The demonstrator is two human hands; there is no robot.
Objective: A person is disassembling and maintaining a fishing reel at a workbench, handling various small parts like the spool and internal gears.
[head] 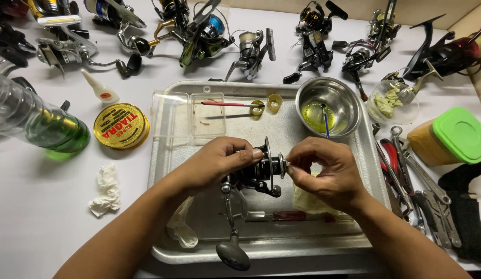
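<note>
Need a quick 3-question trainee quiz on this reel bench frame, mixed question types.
1. True or false: the left hand grips the black spinning reel body.
2. Where do the right hand fingertips pinch? A) the reel's front end B) the handle knob C) the steel bowl
3. What colour is the lid of the square container on the right?

Key: 1 true; 2 A; 3 green.

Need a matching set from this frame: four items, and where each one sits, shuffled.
Things:
1. steel bowl
2. gold tin
3. green-lidded tub
4. black reel

Places:
A. table, left of the tray
B. between left hand and right hand
C. table, far right
D. tray's back right corner

Pairs: 1-D, 2-A, 3-C, 4-B
</note>
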